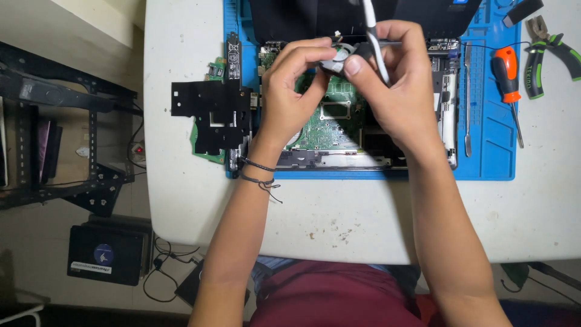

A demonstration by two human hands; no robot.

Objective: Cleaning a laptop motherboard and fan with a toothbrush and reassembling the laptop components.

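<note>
Both hands met above the opened laptop (339,130), which lay on a blue mat (490,157) at the far edge of the white desk (363,212). The left hand (290,91) pinched a small round fan (336,59) by its rim; the right hand (393,79) gripped the fan's other side together with a slim white-handled tool (374,30). An orange screwdriver (507,75) and green-handled pliers (548,51) lay toward the desk's far right corner, and a black cut-out sheet (212,115) rested at the mat's left edge.

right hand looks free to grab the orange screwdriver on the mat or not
Probably not at once: the right hand is holding a white tool and the small fan. The orange screwdriver lies uncovered on the mat beside it.
</note>
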